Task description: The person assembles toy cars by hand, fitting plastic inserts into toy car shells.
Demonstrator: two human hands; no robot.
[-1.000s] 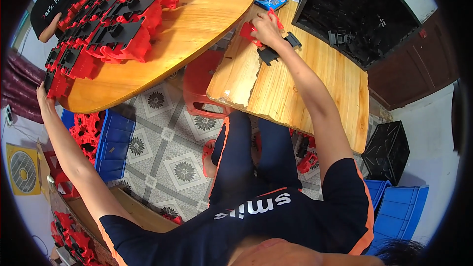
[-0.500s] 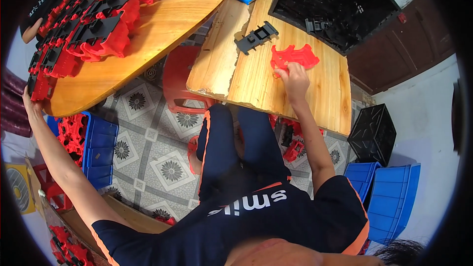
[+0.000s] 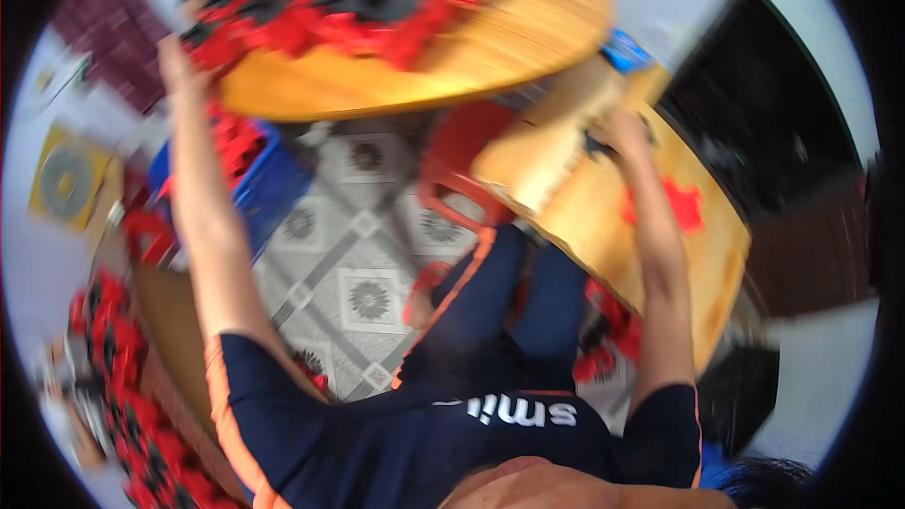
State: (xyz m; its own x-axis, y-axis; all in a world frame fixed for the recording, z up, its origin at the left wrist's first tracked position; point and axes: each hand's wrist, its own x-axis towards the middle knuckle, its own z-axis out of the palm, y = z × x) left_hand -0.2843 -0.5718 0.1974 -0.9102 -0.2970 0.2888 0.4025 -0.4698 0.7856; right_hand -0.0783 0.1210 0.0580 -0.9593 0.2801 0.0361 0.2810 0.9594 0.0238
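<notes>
Across the smaller table [image 3: 525, 162], the right hand [image 3: 624, 130] stretches over a black part [image 3: 596, 145].

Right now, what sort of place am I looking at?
Probably a small assembly workshop: many red-and-black parts crowd a curved wooden table, a blue bin near it holds red pieces, and a second wooden table serves as a work surface.
</notes>
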